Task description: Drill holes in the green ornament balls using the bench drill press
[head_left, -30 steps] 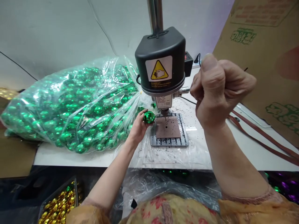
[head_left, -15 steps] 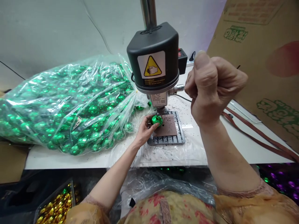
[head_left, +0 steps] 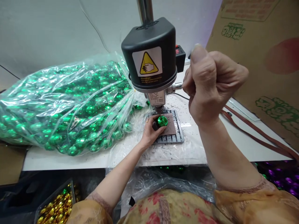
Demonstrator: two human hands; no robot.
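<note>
Between the thumb and fingers of my left hand point(head_left: 150, 130) is a shiny green faceted bead point(head_left: 163, 121), just below the chuck of a small bench drill press point(head_left: 149, 53). The bead is over the brown pad point(head_left: 171, 123) on the slotted metal base point(head_left: 179, 137); whether it touches the pad I cannot tell. My right hand point(head_left: 210, 84) is closed in a fist beside the press head, at the end of the silver feed lever point(head_left: 178, 86). The part of the lever inside the fist is hidden.
A large clear bag of green beads point(head_left: 70, 109) fills the left of the white table point(head_left: 70, 161). A cardboard box point(head_left: 261, 62) stands at the right, near brown straps point(head_left: 257, 137). Dark shavings surround the base. Gold beads point(head_left: 56, 205) sit in a bin below.
My left hand has moved slightly right with the bead and turned it, so its ribbed end faces up. My right hand stays closed by the lever. The camera view has shifted slightly.
</note>
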